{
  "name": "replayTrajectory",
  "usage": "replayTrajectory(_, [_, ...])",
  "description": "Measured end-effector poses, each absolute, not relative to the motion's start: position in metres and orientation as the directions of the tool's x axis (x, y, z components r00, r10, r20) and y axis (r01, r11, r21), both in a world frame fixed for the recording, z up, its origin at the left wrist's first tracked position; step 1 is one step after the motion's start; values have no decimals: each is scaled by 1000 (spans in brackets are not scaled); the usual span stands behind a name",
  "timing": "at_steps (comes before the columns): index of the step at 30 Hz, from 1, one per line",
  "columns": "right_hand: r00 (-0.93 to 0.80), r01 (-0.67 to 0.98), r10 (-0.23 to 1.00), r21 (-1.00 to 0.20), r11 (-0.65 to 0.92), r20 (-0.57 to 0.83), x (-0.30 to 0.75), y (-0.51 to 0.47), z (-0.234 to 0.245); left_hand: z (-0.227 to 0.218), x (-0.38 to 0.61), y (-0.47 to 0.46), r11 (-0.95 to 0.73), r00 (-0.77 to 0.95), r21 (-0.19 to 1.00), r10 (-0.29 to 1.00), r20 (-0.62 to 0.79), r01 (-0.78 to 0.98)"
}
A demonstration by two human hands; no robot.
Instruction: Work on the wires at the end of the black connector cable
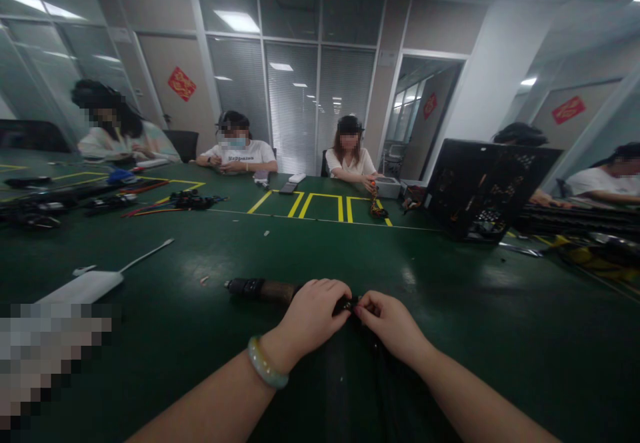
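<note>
Dark cylindrical tool [267, 291] | left hand [315, 310]: fingers curled around it | right hand [390, 323]: fingers pinching small dark piece [355, 300]

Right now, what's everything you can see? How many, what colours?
Table: one, green, in front.
Cylinder: one, black and brown, lower middle.
Box with cable: one, white, left.
Computer case: one, black, right.
Cable bundles: several, mixed colours, far side.
Tape strips: several, yellow, on table.
People: at least five, visible tops pale, far side.
Signs: three, red, background.
Bracelet: one, pale green, left wrist.
Left hand: one, bare, over the cylinder.
Right hand: one, bare, beside the left, pinching something dark.
</note>
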State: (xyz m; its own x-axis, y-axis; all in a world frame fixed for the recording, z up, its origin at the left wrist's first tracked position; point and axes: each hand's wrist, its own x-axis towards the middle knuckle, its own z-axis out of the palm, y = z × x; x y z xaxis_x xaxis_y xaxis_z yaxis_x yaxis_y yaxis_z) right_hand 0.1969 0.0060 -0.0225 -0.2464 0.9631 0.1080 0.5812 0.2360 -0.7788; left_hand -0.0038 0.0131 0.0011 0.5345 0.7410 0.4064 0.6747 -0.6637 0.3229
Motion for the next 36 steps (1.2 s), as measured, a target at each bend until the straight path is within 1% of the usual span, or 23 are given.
replayTrajectory(3, [-251, 576, 963, -785, 228, 95, 197, 6, -22, 1, -4, 14, -649, 526, 323, 754, 393, 689])
replayTrajectory(9, [-244, 590, 965, -776, 223, 92, 197, 7, -22, 4, -3, 12, -687, 569, 285, 720, 398, 669])
replayTrajectory(15, [-246, 591, 966, -779, 212, 77, 197, 6, -20, 3, -3, 12, -651, 539, 285, 750, 384, 703])
replayTrajectory(21, [-248, 597, 961, -763, 250, 121, 197, 6, -22, 5, -3, 12, -680, 578, 266, 726, 372, 684])
replayTrajectory(29, [-250, 586, 962, -773, 243, 112, 196, 6, -22, 3, -3, 13, -655, 539, 290, 746, 390, 697])
replayTrajectory(36, [-247, 577, 963, -783, 233, 104, 196, 6, -22, 4, -3, 12, -674, 565, 276, 731, 382, 685])
